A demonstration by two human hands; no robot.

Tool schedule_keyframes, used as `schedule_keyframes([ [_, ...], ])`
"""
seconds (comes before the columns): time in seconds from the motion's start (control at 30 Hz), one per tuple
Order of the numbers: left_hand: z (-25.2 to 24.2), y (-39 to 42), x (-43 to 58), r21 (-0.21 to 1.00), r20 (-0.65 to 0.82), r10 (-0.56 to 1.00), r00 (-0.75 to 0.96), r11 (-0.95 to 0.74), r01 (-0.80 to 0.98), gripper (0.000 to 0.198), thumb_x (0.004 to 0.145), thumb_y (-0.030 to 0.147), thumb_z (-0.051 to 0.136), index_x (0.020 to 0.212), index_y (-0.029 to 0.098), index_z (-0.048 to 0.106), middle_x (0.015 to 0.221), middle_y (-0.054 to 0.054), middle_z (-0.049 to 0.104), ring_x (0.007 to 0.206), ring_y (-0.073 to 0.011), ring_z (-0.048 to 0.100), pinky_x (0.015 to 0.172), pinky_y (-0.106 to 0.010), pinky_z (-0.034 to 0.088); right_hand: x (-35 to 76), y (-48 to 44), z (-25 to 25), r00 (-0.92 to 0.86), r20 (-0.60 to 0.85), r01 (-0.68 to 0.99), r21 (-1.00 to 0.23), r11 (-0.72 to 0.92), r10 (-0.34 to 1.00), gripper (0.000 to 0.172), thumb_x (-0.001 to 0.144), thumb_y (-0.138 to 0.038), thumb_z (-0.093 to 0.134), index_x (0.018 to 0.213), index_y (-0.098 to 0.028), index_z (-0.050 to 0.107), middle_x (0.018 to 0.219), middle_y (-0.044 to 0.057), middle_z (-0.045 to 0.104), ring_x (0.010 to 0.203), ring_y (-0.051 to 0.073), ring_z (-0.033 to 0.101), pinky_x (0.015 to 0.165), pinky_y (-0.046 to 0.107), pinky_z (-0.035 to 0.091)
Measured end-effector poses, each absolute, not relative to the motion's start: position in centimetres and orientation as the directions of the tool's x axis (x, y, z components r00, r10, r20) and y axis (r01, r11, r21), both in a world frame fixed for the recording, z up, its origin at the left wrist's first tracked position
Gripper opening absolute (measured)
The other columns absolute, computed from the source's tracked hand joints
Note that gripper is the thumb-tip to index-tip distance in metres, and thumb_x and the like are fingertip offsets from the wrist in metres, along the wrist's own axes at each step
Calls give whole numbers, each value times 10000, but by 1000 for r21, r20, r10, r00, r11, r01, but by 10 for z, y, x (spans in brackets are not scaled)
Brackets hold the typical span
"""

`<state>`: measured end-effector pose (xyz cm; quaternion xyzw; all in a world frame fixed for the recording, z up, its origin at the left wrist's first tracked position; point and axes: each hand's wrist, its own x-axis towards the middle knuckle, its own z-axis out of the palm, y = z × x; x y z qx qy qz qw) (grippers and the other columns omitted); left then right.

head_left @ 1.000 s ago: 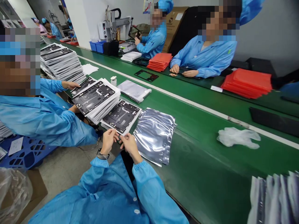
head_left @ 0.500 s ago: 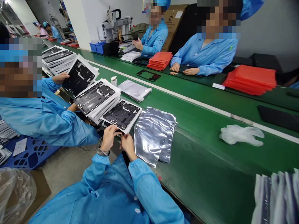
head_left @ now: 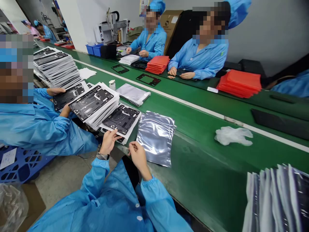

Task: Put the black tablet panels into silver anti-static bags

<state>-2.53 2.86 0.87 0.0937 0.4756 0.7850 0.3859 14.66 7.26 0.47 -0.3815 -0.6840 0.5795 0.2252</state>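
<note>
Left hand point(head_left: 108, 142) at the near corner of a black device panel point(head_left: 120, 120), grip unclear; right hand point(head_left: 137, 157) empty, loosely curled, just beside silver anti-static bags point(head_left: 155, 138) on the green bench point(head_left: 205, 158).

A crumpled clear plastic glove point(head_left: 233, 135) lies on the green conveyor belt point(head_left: 205, 180), and a stack of flat red sheets point(head_left: 238, 83) sits farther across. Beyond stand a benchtop automatic machine point(head_left: 111, 30) and blue bins point(head_left: 90, 50)

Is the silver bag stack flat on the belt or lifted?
Flat: the silver bag stack lies on the green belt, the right hand just beside it.
</note>
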Motion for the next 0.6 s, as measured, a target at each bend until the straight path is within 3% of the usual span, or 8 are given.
schedule_keyframes([
  [0.13,16,38,-9,845,-201,677,-708,-247,-475,342,663,299,862,877,157,635,841,-20,739,717,-157,709,706,-305,619,149,40,12,-582,63,40,-994,106,811,270,981,-406,551,1135,-216,665,1111,82,685,981,210,668,805,304,533],
  [0.2,22,42,9,858,-172,678,-714,-253,-447,331,680,325,851,867,158,634,815,-20,729,712,-163,709,702,-300,603,147,31,14,-531,149,-116,-988,102,834,294,984,-404,587,1219,-237,643,1206,87,646,1064,213,639,854,317,535],
  [0.33,32,47,57,887,-136,696,-705,-232,-400,315,735,379,829,829,161,622,763,-10,697,699,-162,693,644,-259,547,155,35,17,-352,124,-285,-958,20,928,290,977,-418,620,1198,-231,606,1171,84,628,1031,218,638,838,337,557],
  [0.5,34,53,118,858,-185,788,-588,-163,-488,355,722,402,849,851,161,623,725,10,660,592,-119,609,500,-213,444,192,48,17,-173,88,-323,-946,28,981,312,964,-463,630,1151,-213,628,1142,83,670,1029,218,656,912,353,540],
  [0.6,33,58,153,867,-164,858,-486,-110,-486,341,724,411,851,838,171,637,748,-20,688,681,-170,665,565,-254,513,218,54,16,-65,-8,-374,-927,-32,998,392,916,-554,656,1081,-199,634,1049,83,712,976,225,683,902,365,550],
])
